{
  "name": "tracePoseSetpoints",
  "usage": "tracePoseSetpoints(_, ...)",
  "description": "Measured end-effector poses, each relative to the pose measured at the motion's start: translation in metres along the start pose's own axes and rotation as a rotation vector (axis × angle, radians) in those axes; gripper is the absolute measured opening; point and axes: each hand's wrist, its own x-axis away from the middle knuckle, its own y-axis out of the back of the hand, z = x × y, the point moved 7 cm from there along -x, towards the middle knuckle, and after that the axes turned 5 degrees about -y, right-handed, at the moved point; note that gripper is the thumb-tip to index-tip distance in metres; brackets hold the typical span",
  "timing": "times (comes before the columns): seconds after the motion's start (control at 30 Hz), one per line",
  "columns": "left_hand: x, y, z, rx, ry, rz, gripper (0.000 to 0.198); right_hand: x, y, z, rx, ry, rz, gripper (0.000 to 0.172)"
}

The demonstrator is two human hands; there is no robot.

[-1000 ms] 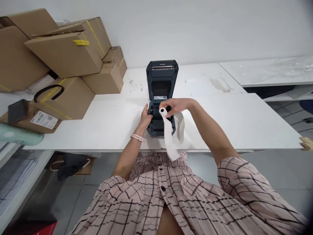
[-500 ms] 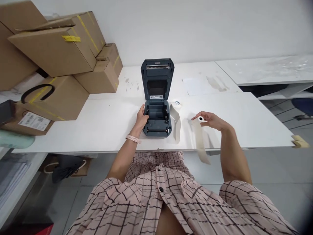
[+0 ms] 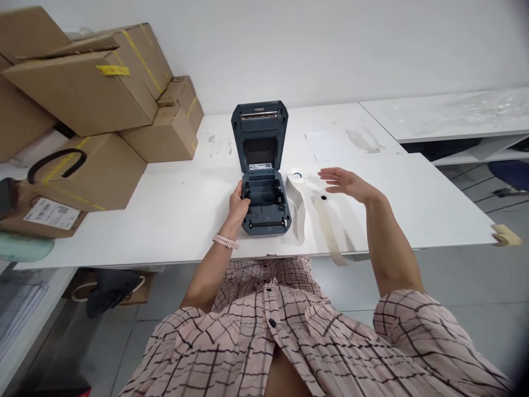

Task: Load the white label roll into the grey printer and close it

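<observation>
A dark grey label printer stands on the white table with its lid raised and its roll bay showing. My left hand grips the printer's left side. My right hand hovers flat over the table, fingers stretched out and holding nothing. Just below it lies a small paper roll, its loose strip trailing over the table's front edge. A second roll sits beside the printer's right side, with its strip running toward me.
Several cardboard boxes are stacked at the left of the table. A sheet of paper lies behind the rolls. A second white table stands at the far right. A bag sits on the floor below.
My right hand carried a small roll out of the printer to the right, set it on the table and let go. It is now lifted and open. The left hand stayed on the printer.
</observation>
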Motion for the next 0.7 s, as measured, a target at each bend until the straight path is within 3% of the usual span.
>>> tracePoseSetpoints(0.13,-0.002,-0.001,0.002,0.001,-0.012,0.02,0.099,-0.059,-0.035,0.022,0.257,-0.04,0.178,0.092)
tracePoseSetpoints(0.27,-0.003,-0.001,0.005,-0.01,0.004,0.041,0.098,-0.094,-0.063,0.022,0.315,-0.073,0.246,0.082)
tracePoseSetpoints(0.4,-0.001,0.001,0.005,0.005,0.013,0.088,0.102,-0.09,-0.059,0.026,0.149,-0.047,0.211,0.074)
tracePoseSetpoints(0.53,-0.004,0.002,0.006,0.05,-0.004,0.197,0.104,-0.068,-0.062,0.071,-0.016,0.121,0.278,0.072)
tracePoseSetpoints(0.6,-0.007,0.004,0.007,0.063,-0.013,0.224,0.104,-0.059,-0.078,0.105,0.074,0.208,0.307,0.073)
tracePoseSetpoints(0.7,-0.011,0.005,0.008,0.091,-0.01,0.248,0.106,-0.053,-0.118,0.146,0.41,0.262,0.342,0.072)
